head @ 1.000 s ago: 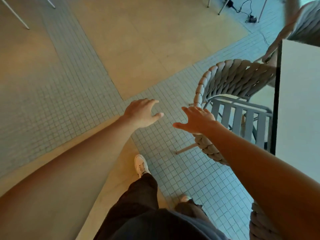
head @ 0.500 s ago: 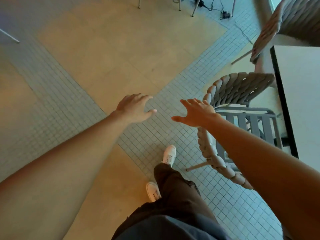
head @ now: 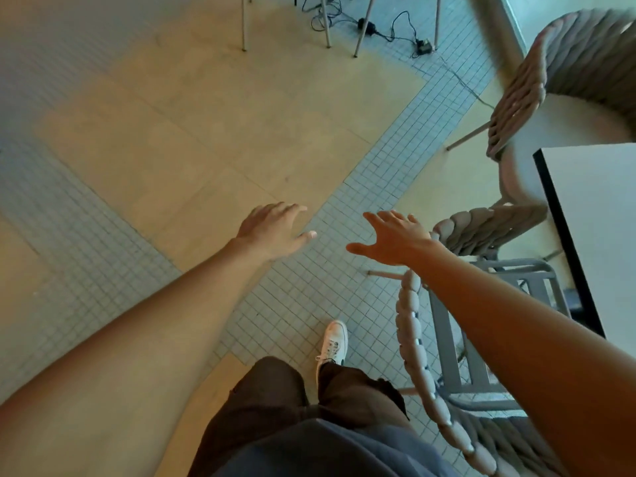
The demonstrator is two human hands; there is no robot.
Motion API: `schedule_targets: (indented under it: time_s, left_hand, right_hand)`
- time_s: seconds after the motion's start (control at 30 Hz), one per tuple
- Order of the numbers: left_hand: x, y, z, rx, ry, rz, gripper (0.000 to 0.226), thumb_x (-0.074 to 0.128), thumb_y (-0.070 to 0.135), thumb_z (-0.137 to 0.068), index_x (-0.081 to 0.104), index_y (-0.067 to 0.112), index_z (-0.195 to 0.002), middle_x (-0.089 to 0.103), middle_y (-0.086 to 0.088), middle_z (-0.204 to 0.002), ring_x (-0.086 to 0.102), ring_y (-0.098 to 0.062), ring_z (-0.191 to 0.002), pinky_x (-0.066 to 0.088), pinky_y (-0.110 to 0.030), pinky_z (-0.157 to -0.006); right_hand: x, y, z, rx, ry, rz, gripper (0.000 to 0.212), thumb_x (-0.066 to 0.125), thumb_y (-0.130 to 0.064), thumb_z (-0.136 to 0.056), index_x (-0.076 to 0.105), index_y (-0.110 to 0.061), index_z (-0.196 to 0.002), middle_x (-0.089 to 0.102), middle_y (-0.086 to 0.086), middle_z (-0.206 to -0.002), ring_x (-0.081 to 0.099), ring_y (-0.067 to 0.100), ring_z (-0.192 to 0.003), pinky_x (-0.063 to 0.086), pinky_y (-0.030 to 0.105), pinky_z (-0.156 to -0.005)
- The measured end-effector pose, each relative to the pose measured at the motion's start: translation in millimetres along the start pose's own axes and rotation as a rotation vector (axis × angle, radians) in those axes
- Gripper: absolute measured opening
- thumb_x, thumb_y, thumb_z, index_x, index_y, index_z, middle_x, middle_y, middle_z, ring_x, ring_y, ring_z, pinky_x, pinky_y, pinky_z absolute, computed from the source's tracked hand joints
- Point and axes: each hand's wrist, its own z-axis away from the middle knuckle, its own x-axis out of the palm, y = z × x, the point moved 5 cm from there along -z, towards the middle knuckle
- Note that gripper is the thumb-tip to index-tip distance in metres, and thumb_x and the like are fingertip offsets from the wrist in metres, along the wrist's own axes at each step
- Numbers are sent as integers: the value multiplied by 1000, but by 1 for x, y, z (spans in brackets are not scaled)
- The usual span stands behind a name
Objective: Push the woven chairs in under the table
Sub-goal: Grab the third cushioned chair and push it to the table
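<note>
A woven chair (head: 413, 325) with a thick braided back and grey slatted seat stands at my right, its seat partly under the white table (head: 599, 215). A second woven chair (head: 516, 98) sits farther off past the table's far corner, away from the table edge. My right hand (head: 395, 241) hovers open above the floor, just left of the near chair's curved back, not touching it. My left hand (head: 275, 230) is also open and empty, held out over the tiled floor. My right forearm crosses over the near chair's seat.
My legs and a white shoe (head: 334, 342) are on the tiled strip beside the near chair. Metal chair legs (head: 327, 25) and a black cable with adapter (head: 368, 25) lie at the far edge. Open floor spreads to the left.
The view has swung and I have stepped forward along the near chair. Both hands stay open and held out; the far chair has come more into view.
</note>
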Motion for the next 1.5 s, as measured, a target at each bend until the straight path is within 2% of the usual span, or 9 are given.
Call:
schedule_targets:
  time_s: [0.27,0.6,0.9,1.13,1.33,1.5]
  left_hand:
    - [-34,-3,-102,91,-11,-16,70,44,70,-90,37,31,-148,43,2,-152,39,-23,-137,27,-41,-110]
    - [-88,-2,-264,314,-67,-122,71,43,71,-89,38,31,-148,43,3,-152,41,-22,-137,28,-40,-110]
    - [-134,24,-381,540,-89,-257,72,41,72,-89,39,31,-148,44,3,-152,42,-23,-137,29,-42,-113]
    - [-147,96,-472,729,-93,-340,75,38,75,-88,39,31,-148,45,3,-151,42,-21,-137,29,-43,-112]
    - [-163,169,-549,778,-90,-344,72,40,72,-90,39,29,-148,46,3,-151,42,-20,-137,26,-42,-114]
    - [-181,224,-609,782,-93,-361,71,39,71,-91,36,29,-148,46,3,-150,43,-20,-136,27,-42,-114]
  right_hand:
    - [-45,37,-53,113,31,-61,108,33,-94,-79,18,-26,-162,28,9,-166,25,32,-152,22,59,-121]
    - [-99,88,-130,365,42,-214,108,34,-95,-78,19,-28,-161,29,8,-166,25,31,-152,21,58,-122]
    - [-144,127,-172,529,94,-320,107,34,-93,-79,18,-27,-161,30,10,-165,26,31,-151,21,57,-122]
    - [-162,202,-194,673,138,-385,109,33,-96,-76,20,-29,-161,29,9,-165,26,30,-151,21,56,-122]
    - [-185,295,-224,733,189,-437,109,34,-95,-77,22,-27,-160,30,9,-165,27,32,-150,22,56,-121]
    - [-215,365,-247,731,151,-419,103,36,-91,-81,24,-25,-160,35,9,-162,31,30,-147,27,55,-119]
